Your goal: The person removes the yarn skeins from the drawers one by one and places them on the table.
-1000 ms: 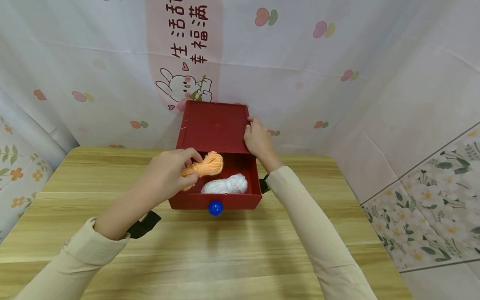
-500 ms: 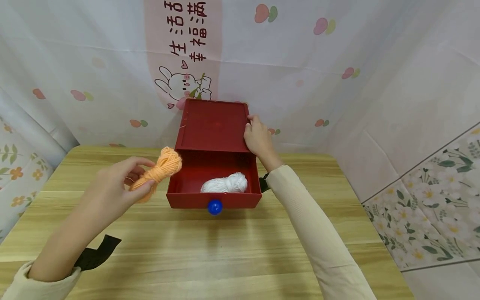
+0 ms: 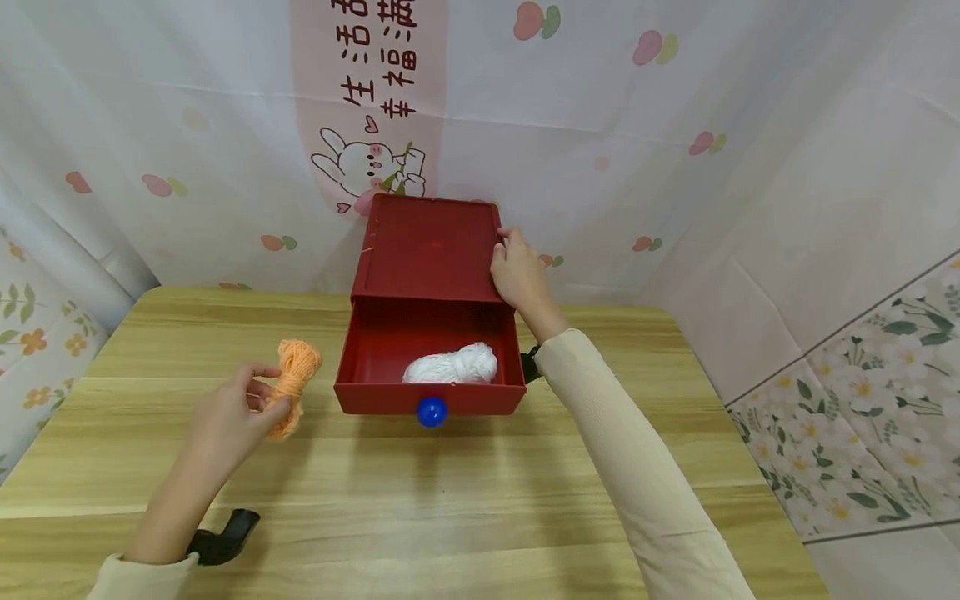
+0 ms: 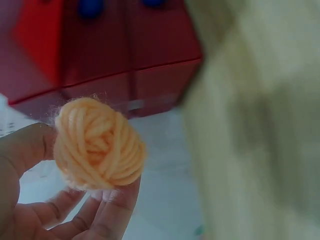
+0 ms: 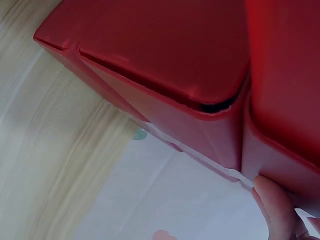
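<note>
My left hand (image 3: 232, 412) pinches an orange yarn skein (image 3: 295, 379) between thumb and fingers, over the wooden table left of a red drawer box (image 3: 431, 250). In the left wrist view, the wound end of that skein faces the camera. The box's drawer (image 3: 360, 398), with a round blue knob (image 3: 432, 412), stands pulled out, and a white yarn skein (image 3: 453, 365) lies in it. My right hand (image 3: 519, 271) holds the box at its right side near the back. A fingertip (image 5: 270, 192) touches the red wall in the right wrist view; the other fingers are mostly hidden.
The wooden table (image 3: 442, 517) runs under the box and both forearms. A white curtain (image 3: 570, 167) printed with fruit and a rabbit hangs right behind the box. Flowered panels close off the left and right sides. A black strap (image 3: 225, 537) sticks out from my left wrist.
My left hand has lifted the orange yarn skein out of the drawer and carried it left, then lowered it towards the table. The right hand and the white skein have stayed in place.
</note>
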`<state>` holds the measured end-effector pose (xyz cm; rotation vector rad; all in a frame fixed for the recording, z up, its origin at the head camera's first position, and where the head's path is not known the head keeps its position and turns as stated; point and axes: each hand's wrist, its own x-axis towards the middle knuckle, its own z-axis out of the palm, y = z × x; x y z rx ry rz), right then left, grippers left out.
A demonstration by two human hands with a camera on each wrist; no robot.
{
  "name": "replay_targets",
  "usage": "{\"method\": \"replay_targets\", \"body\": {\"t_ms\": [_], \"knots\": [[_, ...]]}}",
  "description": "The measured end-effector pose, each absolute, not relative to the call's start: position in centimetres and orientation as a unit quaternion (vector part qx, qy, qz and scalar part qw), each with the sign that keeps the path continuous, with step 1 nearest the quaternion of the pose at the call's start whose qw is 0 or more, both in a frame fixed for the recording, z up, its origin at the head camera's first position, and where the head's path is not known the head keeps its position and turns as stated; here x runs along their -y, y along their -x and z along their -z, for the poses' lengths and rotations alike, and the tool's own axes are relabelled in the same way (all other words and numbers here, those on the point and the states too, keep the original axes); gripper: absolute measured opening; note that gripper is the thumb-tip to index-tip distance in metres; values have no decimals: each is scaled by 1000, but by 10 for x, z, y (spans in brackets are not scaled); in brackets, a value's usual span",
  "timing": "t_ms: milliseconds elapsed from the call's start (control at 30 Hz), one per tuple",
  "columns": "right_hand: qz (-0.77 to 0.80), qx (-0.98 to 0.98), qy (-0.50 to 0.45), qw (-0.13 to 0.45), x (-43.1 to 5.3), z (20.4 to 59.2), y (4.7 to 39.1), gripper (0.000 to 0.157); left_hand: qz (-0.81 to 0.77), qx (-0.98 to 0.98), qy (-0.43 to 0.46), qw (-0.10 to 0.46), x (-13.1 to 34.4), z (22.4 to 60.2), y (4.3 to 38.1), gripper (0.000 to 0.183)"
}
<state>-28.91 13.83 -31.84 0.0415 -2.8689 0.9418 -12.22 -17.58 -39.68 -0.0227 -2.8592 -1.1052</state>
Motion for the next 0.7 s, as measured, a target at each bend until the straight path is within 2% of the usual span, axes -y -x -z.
{"method": "replay_targets", "body": {"t_ms": [333, 700], "knots": [[-319, 946, -15, 63, -140, 319, 289, 42, 371, 928, -8, -34, 170, 435, 145, 38], [-326, 943, -15, 62, -140, 318, 290, 42, 351, 934, -11, -58, 164, 457, 153, 36]]}}
